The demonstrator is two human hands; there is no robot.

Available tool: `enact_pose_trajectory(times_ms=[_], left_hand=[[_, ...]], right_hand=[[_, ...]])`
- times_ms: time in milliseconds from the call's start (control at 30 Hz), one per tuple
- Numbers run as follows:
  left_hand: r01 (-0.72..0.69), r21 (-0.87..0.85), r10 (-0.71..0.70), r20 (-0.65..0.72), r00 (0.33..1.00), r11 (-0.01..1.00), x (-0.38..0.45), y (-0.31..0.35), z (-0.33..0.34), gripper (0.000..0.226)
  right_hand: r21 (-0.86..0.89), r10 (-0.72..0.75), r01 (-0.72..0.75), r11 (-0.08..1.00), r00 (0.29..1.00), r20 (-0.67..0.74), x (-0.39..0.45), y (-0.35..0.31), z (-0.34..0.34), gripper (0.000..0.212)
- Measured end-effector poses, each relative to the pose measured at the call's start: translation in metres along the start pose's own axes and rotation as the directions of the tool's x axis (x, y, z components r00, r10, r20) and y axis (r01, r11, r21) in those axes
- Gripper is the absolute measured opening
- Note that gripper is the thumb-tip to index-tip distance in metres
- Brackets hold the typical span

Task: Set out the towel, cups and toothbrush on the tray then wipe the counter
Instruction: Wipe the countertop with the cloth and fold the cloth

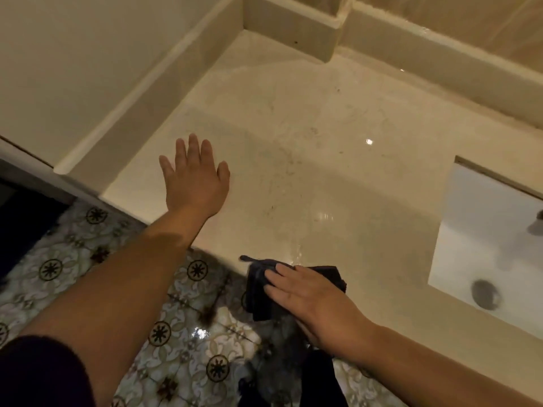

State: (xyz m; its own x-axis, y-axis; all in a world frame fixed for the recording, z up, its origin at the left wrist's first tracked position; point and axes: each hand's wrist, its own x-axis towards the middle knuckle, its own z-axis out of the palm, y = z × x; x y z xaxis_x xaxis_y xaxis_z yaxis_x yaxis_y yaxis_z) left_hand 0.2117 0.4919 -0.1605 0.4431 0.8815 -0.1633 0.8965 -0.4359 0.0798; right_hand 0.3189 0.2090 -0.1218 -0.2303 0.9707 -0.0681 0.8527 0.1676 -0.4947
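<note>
A dark folded cloth (258, 289) lies at the front edge of the cream counter (308, 142), partly hanging over it. My right hand (308, 298) presses flat on top of the cloth, fingers pointing left. My left hand (195, 177) rests flat on the counter near its left front corner, fingers spread, holding nothing. The counter surface looks wet and shiny, with faint dark specks and smears. No tray, cups or toothbrush are in view.
A white sink basin (484, 230) with a dark drain (484, 293) is set into the counter at the right. A raised cream backsplash ledge (293, 22) runs along the back and left. Patterned floor tiles (88, 259) lie below the counter's front edge.
</note>
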Motion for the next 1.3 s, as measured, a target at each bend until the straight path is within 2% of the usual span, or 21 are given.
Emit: enact_pose_trajectory(times_ms=[67,133,167,233,267,300,333,367,433,500,633,700,767,867,1000,1067,1133,1200,1300], left_hand=[[-0.008,-0.005,0.009,0.035,0.999,1.000,-0.001,-0.002,-0.002,0.066],[-0.029,-0.061,0.032,0.054,0.998,0.998,-0.004,-0.004,-0.008,0.066],[-0.038,-0.112,0.045,0.064,0.997,0.993,-0.008,-0.005,-0.013,0.065],[-0.062,-0.231,0.084,0.087,0.993,0.971,-0.025,-0.003,-0.026,0.064],[-0.085,-0.296,0.118,0.096,0.988,0.951,-0.038,0.001,-0.036,0.063],[-0.112,-0.382,0.162,0.102,0.981,0.917,-0.054,0.006,-0.048,0.061],[-0.134,-0.485,0.213,0.110,0.971,0.864,-0.071,0.012,-0.062,0.059],[-0.158,-0.583,0.274,0.116,0.955,0.797,-0.089,0.018,-0.078,0.057],[-0.240,-0.698,0.432,0.109,0.895,0.674,-0.127,0.026,-0.111,0.057],[-0.357,-0.707,0.583,0.095,0.807,0.610,-0.162,0.031,-0.145,0.064],[-0.459,-0.636,0.722,0.234,0.651,0.620,-0.207,0.038,-0.197,0.080],[-0.489,-0.606,0.747,0.289,0.599,0.627,-0.220,0.045,-0.213,0.073],[-0.517,-0.608,0.776,0.296,0.557,0.603,-0.228,0.052,-0.225,0.052],[-0.575,-0.567,0.798,0.299,0.523,0.590,-0.234,0.065,-0.237,0.036],[-0.600,-0.601,0.842,0.280,0.461,0.528,-0.235,0.082,-0.239,0.042],[-0.565,-0.635,0.841,0.292,0.456,0.527,-0.232,0.090,-0.235,0.040],[-0.517,-0.665,0.827,0.301,0.476,0.539,-0.226,0.098,-0.229,0.037],[-0.493,-0.664,0.808,0.313,0.499,0.562,-0.216,0.104,-0.221,0.031],[-0.513,-0.610,0.781,0.327,0.532,0.604,-0.199,0.110,-0.208,0.018]], right_hand=[[0.138,0.074,-0.076,0.987,0.997,0.019,-0.012,-0.015,0.002,0.050],[0.394,0.201,-0.212,0.894,0.977,0.071,-0.021,-0.030,-0.003,0.042],[0.567,0.290,-0.322,0.758,0.945,0.149,-0.023,-0.038,-0.010,0.037],[0.822,0.398,-0.488,0.295,0.845,0.358,-0.028,-0.056,-0.027,0.030],[0.856,0.407,-0.511,0.074,0.800,0.442,-0.033,-0.063,-0.034,0.030],[0.858,0.396,-0.508,-0.072,0.775,0.492,-0.037,-0.068,-0.041,0.033],[0.855,0.383,-0.501,-0.137,0.769,0.512,-0.041,-0.072,-0.049,0.035],[0.857,0.372,-0.492,-0.154,0.775,0.511,-0.045,-0.077,-0.059,0.035],[0.873,0.362,-0.466,-0.144,0.796,0.484,-0.054,-0.086,-0.082,0.031],[0.893,0.362,-0.435,-0.115,0.819,0.445,-0.062,-0.094,-0.105,0.030],[0.924,0.365,-0.383,-0.014,0.858,0.361,-0.076,-0.110,-0.142,0.032],[0.932,0.353,-0.362,0.017,0.874,0.333,-0.083,-0.117,-0.155,0.028],[0.929,0.377,-0.363,0.071,0.872,0.312,-0.091,-0.122,-0.165,0.025],[0.914,0.440,-0.381,0.139,0.851,0.288,-0.102,-0.123,-0.175,0.029],[0.899,0.450,-0.408,0.163,0.841,0.300,-0.120,-0.115,-0.184,0.035],[0.889,0.437,-0.419,0.183,0.845,0.308,-0.129,-0.108,-0.187,0.038],[0.846,0.435,-0.460,0.269,0.842,0.320,-0.139,-0.099,-0.188,0.041],[0.762,0.461,-0.506,0.405,0.833,0.308,-0.147,-0.087,-0.186,0.037],[0.624,0.535,-0.543,0.562,0.814,0.226,-0.153,-0.065,-0.182,0.028]])
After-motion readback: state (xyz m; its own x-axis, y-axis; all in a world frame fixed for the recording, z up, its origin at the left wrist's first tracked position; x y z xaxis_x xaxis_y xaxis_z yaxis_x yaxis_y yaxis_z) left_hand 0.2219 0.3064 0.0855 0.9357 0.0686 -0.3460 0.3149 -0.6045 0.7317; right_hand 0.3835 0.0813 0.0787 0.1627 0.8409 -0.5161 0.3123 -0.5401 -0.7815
